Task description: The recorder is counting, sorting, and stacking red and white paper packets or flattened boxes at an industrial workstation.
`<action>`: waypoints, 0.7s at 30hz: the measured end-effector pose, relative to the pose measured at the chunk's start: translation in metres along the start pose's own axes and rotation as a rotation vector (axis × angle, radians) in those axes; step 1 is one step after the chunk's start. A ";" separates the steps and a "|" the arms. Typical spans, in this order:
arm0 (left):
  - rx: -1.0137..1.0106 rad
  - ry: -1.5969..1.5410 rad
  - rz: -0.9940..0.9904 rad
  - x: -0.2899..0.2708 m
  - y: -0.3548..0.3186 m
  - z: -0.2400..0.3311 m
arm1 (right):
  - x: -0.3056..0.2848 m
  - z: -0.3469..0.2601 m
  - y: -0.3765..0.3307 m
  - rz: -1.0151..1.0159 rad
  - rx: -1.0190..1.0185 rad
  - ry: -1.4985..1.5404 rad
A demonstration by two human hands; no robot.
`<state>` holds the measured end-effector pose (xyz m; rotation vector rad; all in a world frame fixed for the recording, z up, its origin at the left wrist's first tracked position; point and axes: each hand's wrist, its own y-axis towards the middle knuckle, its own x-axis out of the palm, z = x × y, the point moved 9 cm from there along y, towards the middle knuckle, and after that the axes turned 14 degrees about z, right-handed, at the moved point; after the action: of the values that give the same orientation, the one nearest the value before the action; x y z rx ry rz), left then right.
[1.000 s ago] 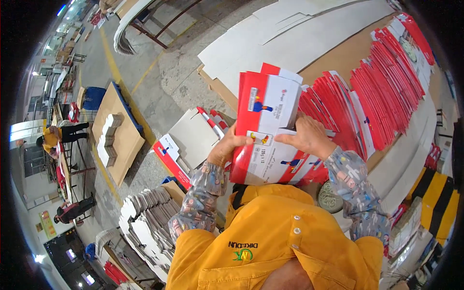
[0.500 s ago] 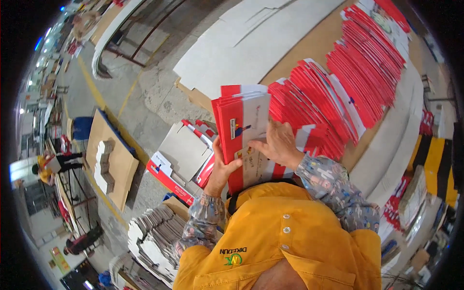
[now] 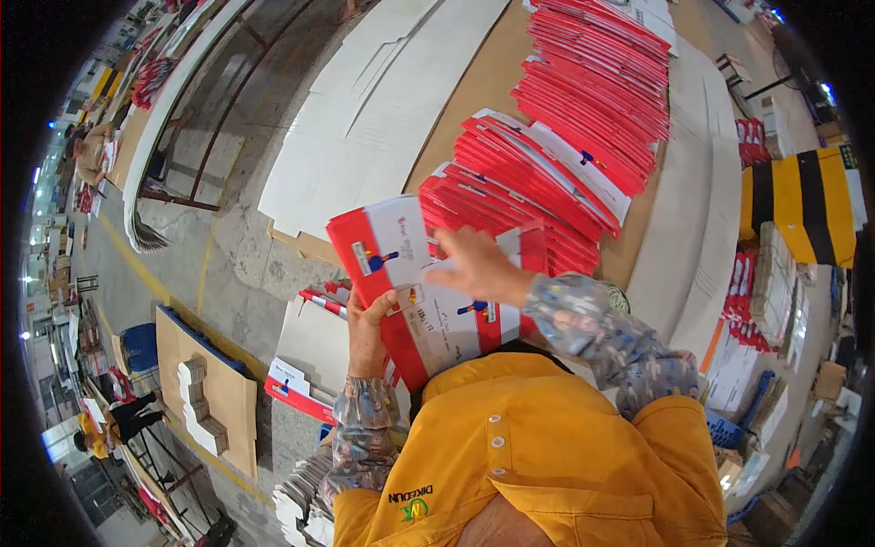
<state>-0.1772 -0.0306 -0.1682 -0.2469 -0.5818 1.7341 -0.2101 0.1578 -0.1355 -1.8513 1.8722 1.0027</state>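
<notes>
My left hand (image 3: 369,333) grips the left edge of a bundle of flat red and white cartons (image 3: 401,310), its thumb on the front face. The bundle stands tilted against my front. Over its right part hovers my right hand (image 3: 483,264), slightly smeared by motion, with its fingers apart and nothing visible in them. Whether those fingers touch the bundle I cannot tell. Behind it, a long overlapping row of red flat cartons (image 3: 592,100) leans across the table, and a nearer group of red cartons (image 3: 519,182) lies just beyond my right hand.
White cardboard sheets (image 3: 337,118) cover the table's far left. Down to my left are an open carton (image 3: 310,346) with red and white pieces and a brown board (image 3: 219,401) on the floor. A yellow and black striped panel (image 3: 797,205) stands at the right. Other people are in the distance.
The view has turned, so the table shifts left in the picture. My right hand has lifted from the bundle's face and moved toward its right side; the bundle leans further left.
</notes>
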 end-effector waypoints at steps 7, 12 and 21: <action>0.029 -0.218 0.126 -0.055 0.029 0.021 | -0.152 0.182 -0.020 0.282 0.258 -0.654; 0.005 -0.266 0.145 -0.055 0.054 0.012 | -0.148 0.237 -0.037 0.088 0.322 -0.594; -0.255 -0.359 0.067 0.025 0.084 -0.025 | -0.202 0.252 0.003 0.066 0.088 -0.531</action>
<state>-0.2437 -0.0124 -0.2282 -0.1338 -1.0707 1.7796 -0.2527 0.4753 -0.1770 -1.3097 1.6259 1.2611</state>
